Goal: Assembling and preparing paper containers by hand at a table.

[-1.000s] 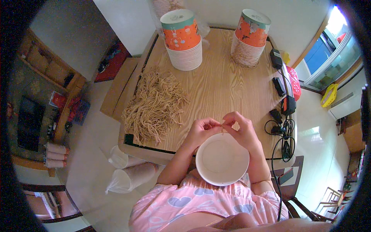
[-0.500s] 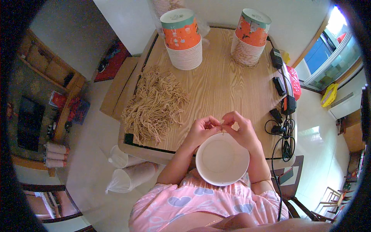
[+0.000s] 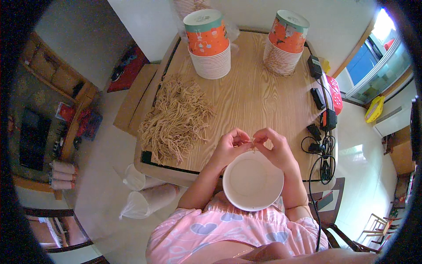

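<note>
A white round paper tub (image 3: 253, 181) rests at the table's front edge against my lap, its open mouth facing me. At its far rim my left hand (image 3: 232, 147) and my right hand (image 3: 274, 148) meet, thumbs and forefingers pinched together. A short bit of tan cord (image 3: 253, 148) shows between the fingertips; the rest of it is hidden by the hands. Left of the hands lies a loose heap of tan cords (image 3: 178, 119) on the wooden table (image 3: 239, 97).
Two upside-down stacks of orange-and-green paper tubs, a left stack (image 3: 209, 48) and a right stack (image 3: 285, 44), stand at the back. Black cables and adapters (image 3: 326, 145) line the right edge. Bagged tubs (image 3: 151, 200) lie on the floor at left.
The fingertips have shifted slightly at the tub's rim, the left fingers opening a little more of a gap between the hands. The tub and the cord heap stay put.
</note>
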### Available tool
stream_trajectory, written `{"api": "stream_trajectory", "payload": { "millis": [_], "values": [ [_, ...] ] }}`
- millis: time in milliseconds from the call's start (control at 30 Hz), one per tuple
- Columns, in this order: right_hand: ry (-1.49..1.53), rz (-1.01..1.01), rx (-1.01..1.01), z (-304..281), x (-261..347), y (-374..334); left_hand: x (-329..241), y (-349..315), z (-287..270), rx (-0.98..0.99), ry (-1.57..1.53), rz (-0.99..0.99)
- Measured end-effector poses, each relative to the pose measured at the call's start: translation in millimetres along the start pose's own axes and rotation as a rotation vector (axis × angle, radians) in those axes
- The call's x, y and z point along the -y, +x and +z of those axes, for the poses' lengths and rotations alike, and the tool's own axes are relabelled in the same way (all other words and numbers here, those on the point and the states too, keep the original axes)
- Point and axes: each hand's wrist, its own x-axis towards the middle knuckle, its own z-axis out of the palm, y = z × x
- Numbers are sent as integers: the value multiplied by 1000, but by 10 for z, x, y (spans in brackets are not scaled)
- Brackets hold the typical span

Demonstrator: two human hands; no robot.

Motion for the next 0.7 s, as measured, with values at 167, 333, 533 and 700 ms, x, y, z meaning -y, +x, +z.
{"api": "stream_trajectory", "payload": {
  "millis": [167, 333, 533, 700],
  "values": [
    [-52, -91, -7, -11, 17, 9, -79, -22, 35, 28, -71, -60],
    [-94, -90, -25, -6, -12, -3, -86, -38, 38, 21, -90, -86],
    [-92, -111, -32, -2, -7, 0, -83, -44, 32, 18, -11, -45],
    [-86, -97, -24, -3, 4, 3, -56, -50, 25, 26, 25, -59]
  ]
}}
